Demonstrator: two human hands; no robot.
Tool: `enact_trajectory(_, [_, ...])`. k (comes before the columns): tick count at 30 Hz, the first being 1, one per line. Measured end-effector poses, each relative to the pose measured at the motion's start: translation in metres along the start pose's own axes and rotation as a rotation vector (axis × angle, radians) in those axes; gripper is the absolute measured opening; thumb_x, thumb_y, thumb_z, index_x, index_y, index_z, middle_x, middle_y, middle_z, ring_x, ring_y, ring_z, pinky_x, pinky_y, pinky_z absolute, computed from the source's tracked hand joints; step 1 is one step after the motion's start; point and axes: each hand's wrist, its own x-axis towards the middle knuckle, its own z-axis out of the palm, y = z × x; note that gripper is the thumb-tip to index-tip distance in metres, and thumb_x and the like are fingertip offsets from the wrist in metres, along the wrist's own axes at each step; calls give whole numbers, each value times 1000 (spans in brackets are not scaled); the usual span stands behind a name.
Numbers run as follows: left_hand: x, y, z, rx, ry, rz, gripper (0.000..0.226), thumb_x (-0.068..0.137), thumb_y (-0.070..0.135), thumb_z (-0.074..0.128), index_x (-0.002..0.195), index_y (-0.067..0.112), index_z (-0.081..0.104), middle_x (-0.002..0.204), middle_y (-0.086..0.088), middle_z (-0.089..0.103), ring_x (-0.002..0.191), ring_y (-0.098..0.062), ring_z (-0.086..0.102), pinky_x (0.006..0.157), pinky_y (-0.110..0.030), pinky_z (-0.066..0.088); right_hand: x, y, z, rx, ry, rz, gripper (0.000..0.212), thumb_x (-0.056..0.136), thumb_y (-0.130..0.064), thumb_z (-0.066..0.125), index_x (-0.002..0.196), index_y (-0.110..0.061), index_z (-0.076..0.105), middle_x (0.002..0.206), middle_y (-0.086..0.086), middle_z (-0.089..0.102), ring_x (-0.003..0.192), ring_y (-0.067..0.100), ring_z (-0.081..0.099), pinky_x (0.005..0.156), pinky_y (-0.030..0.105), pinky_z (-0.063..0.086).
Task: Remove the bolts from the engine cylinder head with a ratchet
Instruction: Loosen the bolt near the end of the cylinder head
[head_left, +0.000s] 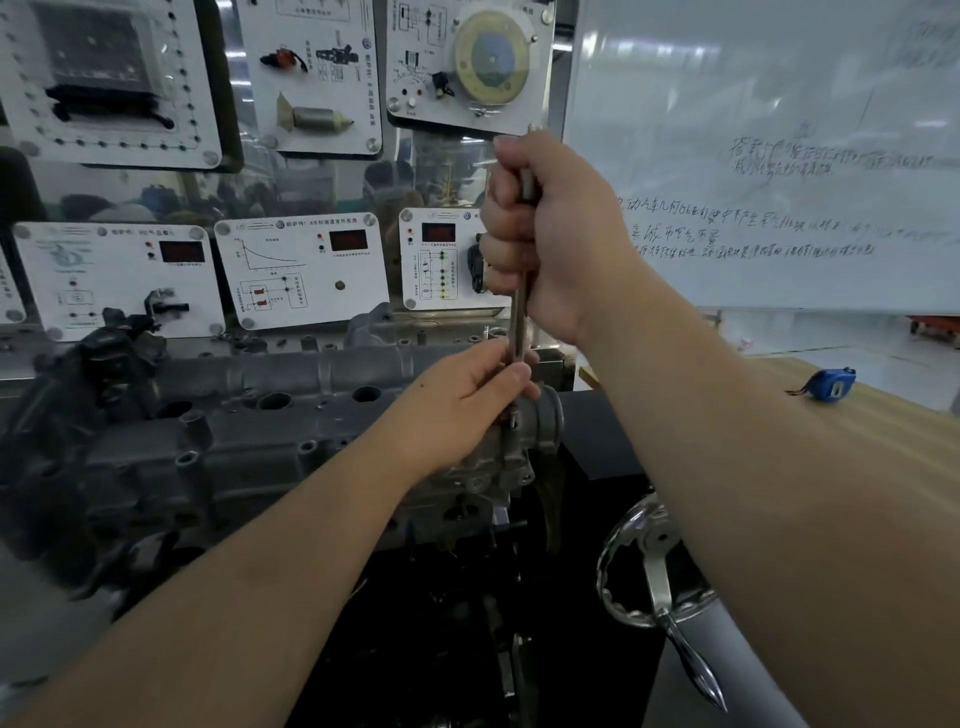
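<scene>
The grey engine cylinder head (291, 415) lies across the stand in the lower left and centre. A slim metal ratchet (519, 322) stands almost upright over the head's right end. My right hand (545, 234) grips its handle in a fist, high up. My left hand (462, 395) pinches the lower shaft just above the head. The tool's tip meets the head near a round port (550, 421). The bolt under the tip is hidden by my fingers.
Training panels (306, 270) with displays stand right behind the head. A whiteboard (779, 156) fills the upper right. A chrome handwheel (649, 561) with a crank handle sticks out at the lower right. A blue tape measure (831, 384) lies on the wooden table (883, 415).
</scene>
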Motion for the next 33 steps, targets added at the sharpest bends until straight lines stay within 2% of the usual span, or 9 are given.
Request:
enact_trajectory(4, [1, 3, 4, -5, 69, -17, 17, 101, 45, 48, 97, 39, 63, 92, 27, 70, 82, -1, 66, 74, -28, 55, -1, 12, 13, -155, 378, -161, 29, 98, -24, 48, 71, -15, 48, 59, 1, 38, 54, 17, 29, 57, 38, 28])
enact_trajectory(8, [0, 4, 7, -23, 97, -12, 12, 86, 56, 47, 78, 53, 56, 74, 27, 62, 65, 6, 55, 62, -24, 41, -10, 21, 23, -195, 542, -342, 39, 102, -26, 47, 65, -15, 51, 47, -13, 41, 47, 7, 35, 53, 29, 31])
enact_trajectory(10, [2, 2, 7, -26, 79, -21, 14, 87, 59, 49, 87, 49, 58, 82, 25, 66, 71, 7, 59, 69, -27, 49, -9, 18, 22, -125, 481, -286, 40, 97, -22, 48, 58, -20, 49, 44, -13, 39, 41, 6, 32, 51, 28, 28])
enact_trajectory(14, [2, -1, 3, -56, 15, -31, 12, 99, 50, 48, 101, 46, 59, 95, 21, 72, 91, 1, 67, 92, -41, 54, -2, 5, 5, 15, -8, -27, 42, 95, -24, 40, 53, -21, 39, 46, -7, 26, 43, 15, 16, 49, 29, 16])
enact_trajectory(16, [-1, -1, 1, -49, -4, -30, 14, 100, 48, 46, 106, 49, 59, 97, 24, 72, 94, 0, 67, 93, -42, 55, 0, 2, -3, 50, -113, 12, 41, 95, -27, 38, 55, -21, 38, 47, -6, 22, 45, 14, 12, 50, 29, 13])
enact_trajectory(20, [-2, 1, 2, -25, 20, -36, 15, 102, 46, 46, 101, 42, 61, 96, 25, 71, 87, -13, 70, 86, -48, 58, 2, 8, -7, 91, 46, -25, 39, 99, -29, 44, 61, -18, 49, 49, -5, 32, 44, 14, 22, 50, 28, 24])
enact_trajectory(24, [0, 1, 7, 48, 111, -52, 19, 94, 57, 48, 93, 40, 56, 88, 19, 70, 79, 0, 66, 79, -39, 58, 4, 7, -1, -59, 237, -147, 24, 98, -19, 48, 82, -14, 65, 60, -4, 57, 50, 12, 44, 49, 27, 38])
enact_trajectory(27, [2, 0, 8, 86, 141, -74, 25, 90, 64, 51, 88, 40, 53, 84, 13, 68, 73, -1, 63, 70, -31, 55, 4, 3, 3, -33, 274, -113, 24, 96, -16, 46, 78, -15, 61, 55, -5, 50, 45, 11, 37, 45, 26, 33])
enact_trajectory(33, [-2, 1, 0, -15, -8, -36, 21, 101, 50, 43, 109, 40, 59, 101, 29, 69, 90, -18, 69, 83, -45, 57, 3, 0, -7, 64, 0, -5, 42, 101, -30, 43, 60, -22, 40, 49, -8, 23, 42, 12, 15, 44, 22, 17])
